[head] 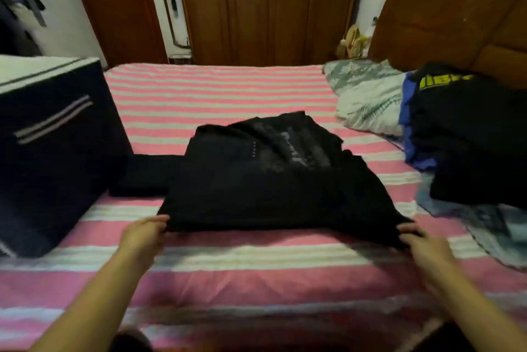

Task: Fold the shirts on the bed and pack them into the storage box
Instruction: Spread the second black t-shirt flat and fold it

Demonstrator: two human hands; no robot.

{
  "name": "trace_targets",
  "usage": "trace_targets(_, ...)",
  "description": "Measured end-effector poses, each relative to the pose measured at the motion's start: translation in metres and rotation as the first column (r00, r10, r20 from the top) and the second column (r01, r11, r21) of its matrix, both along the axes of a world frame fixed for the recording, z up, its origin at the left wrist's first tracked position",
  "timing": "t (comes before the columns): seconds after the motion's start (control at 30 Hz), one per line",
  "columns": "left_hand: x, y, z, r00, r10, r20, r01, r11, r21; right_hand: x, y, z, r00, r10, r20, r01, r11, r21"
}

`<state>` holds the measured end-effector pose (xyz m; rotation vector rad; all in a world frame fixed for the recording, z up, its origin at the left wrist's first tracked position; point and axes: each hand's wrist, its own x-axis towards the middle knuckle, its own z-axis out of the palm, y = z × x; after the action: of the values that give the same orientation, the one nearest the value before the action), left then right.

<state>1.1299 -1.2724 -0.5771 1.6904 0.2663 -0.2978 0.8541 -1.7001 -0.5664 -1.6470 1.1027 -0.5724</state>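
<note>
A black shirt with a faded grey print, unreadable, lies mid-bed on pink-and-white stripes. The left hand and right hand each pinch a near corner. A dark fabric storage box stands left.

Dim, warm indoor light, with the brightest patch on the pink striped bed at mid-frame. The whole picture is soft with motion blur (worst at the forearms and lower edge). The black shirt loses nearly all detail in shadow. Plastic film on the wardrobe doors shows faint glare. Wide-angle distortion bends the frame's edges.
</note>
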Motion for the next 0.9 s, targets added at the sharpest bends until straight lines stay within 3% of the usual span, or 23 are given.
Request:
trace_targets(0.1, -0.021, 0.002, -0.039, 0.996, 0.061, -0.065, -0.059, 0.998, 0.026, -0.017, 0.009, -0.028, 0.974, 0.111, -0.199, -0.088, 0.989, 0.120)
trace_targets(0.17, -0.025, 0.004, -0.042, 0.996, 0.066, -0.057, -0.064, 0.998, 0.026, -0.022, 0.006, -0.018, 0.945, 0.068, -0.319, -0.098, 0.992, -0.080)
trace_targets(0.23, -0.024, 0.008, -0.043, 0.996, 0.070, -0.057, -0.068, 0.997, 0.030, -0.017, -0.008, -0.001, 0.888, -0.048, -0.458, -0.141, 0.918, -0.370)
trace_targets(0.27, -0.022, 0.010, -0.043, 0.995, 0.072, -0.062, -0.070, 0.997, 0.031, -0.009, -0.015, 0.006, 0.869, -0.078, -0.489, -0.154, 0.896, -0.416)
trace_targets(0.33, -0.024, 0.011, -0.045, 0.995, 0.071, -0.072, -0.069, 0.997, 0.028, 0.008, -0.034, 0.003, 0.820, -0.032, -0.572, -0.229, 0.897, -0.378)
trace_targets(0.43, -0.025, 0.005, -0.045, 0.996, 0.078, -0.042, -0.078, 0.997, 0.013, 0.028, -0.053, -0.026, 0.732, 0.066, -0.678, -0.253, 0.950, -0.181)
trace_targets(0.57, -0.016, -0.005, -0.044, 0.995, 0.099, 0.032, -0.101, 0.994, 0.050, 0.036, -0.059, -0.044, 0.798, 0.158, -0.581, -0.239, 0.969, -0.066)
trace_targets(0.7, -0.018, -0.002, -0.053, 0.995, 0.090, 0.038, -0.093, 0.992, 0.085, 0.025, -0.080, -0.045, 0.770, -0.064, -0.635, -0.251, 0.885, -0.392)
trace_targets(0.8, -0.021, 0.003, -0.056, 0.996, 0.083, 0.014, -0.084, 0.992, 0.095, 0.011, -0.077, -0.066, 0.641, -0.081, -0.763, -0.363, 0.844, -0.395)
trace_targets(0.83, -0.021, 0.004, -0.055, 0.997, 0.078, 0.004, -0.078, 0.992, 0.102, 0.011, -0.074, -0.071, 0.654, -0.115, -0.747, -0.372, 0.811, -0.451)
trace_targets(0.9, -0.018, 0.005, -0.052, 0.999, 0.046, -0.017, -0.044, 0.990, 0.132, 0.018, -0.062, -0.069, 0.789, -0.165, -0.592, -0.343, 0.682, -0.647)
